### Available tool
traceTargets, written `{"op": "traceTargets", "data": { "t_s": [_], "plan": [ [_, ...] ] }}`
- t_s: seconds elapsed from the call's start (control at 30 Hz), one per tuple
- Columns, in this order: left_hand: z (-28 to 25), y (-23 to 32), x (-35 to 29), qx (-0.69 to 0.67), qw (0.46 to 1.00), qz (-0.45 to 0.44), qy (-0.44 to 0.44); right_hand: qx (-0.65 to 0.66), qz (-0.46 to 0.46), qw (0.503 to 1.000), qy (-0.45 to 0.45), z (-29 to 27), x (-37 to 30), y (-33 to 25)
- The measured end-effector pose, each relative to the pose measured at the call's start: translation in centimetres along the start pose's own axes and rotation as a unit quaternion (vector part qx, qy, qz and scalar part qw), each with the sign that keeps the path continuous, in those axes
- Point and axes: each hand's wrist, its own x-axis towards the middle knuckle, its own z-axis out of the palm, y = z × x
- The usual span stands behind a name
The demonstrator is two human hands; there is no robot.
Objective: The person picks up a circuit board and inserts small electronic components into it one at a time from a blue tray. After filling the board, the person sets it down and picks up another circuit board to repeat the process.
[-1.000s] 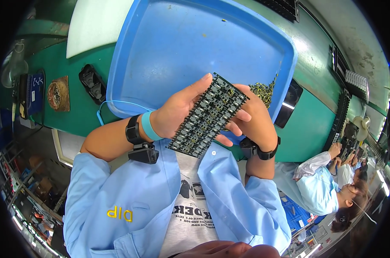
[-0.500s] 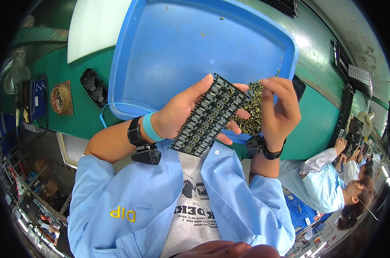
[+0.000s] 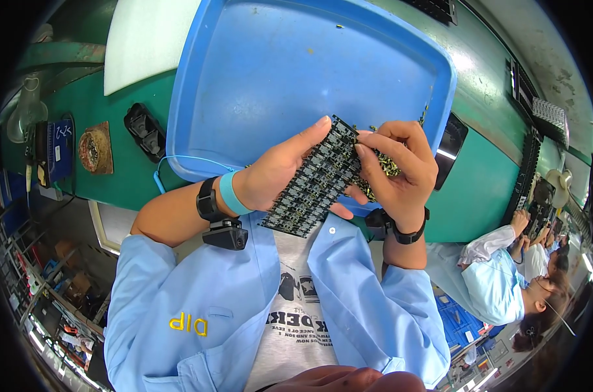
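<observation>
My left hand (image 3: 277, 170) grips a dark printed circuit board panel (image 3: 313, 179) packed with rows of small components, its thumb along one edge and fingers behind it. The panel is tilted over the near rim of a blue plastic tray (image 3: 208, 147). At the panel's upper right edge, my right hand (image 3: 404, 166) is pinched, thumb and forefinger touching the board's corner area; what the fingertips hold, if anything, is too small to make out. Behind the right hand lies a heap of small yellow-and-black parts (image 3: 393, 168) in the tray, partly hidden.
On the green bench (image 3: 136, 189) at left are a black plastic holder (image 3: 144, 132), a solder spool (image 3: 95, 149) and a blue box-shaped device (image 3: 58, 150). A white sheet (image 3: 143, 46) lies at upper left. A black flat object (image 3: 451, 150) sits right of the tray. Co-workers (image 3: 492, 284) sit at right.
My right hand has moved left from above the parts heap to the board's upper right edge, its fingertips now against it. The left hand with the board has barely shifted.
</observation>
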Motion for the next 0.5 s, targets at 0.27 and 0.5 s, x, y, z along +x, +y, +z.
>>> {"op": "traceTargets", "data": {
  "t_s": [0.27, 0.5],
  "plan": [
    [0.23, 0.18, -0.20, 0.025, 1.000, -0.003, 0.015, -0.040, -0.016, 0.999, 0.020, 0.63, -0.23, -0.68],
    [0.83, 0.20, -0.27, 0.020, 0.999, -0.009, 0.042, -0.034, -0.013, 0.998, 0.043, 0.93, -0.30, -0.87]
  ]
}}
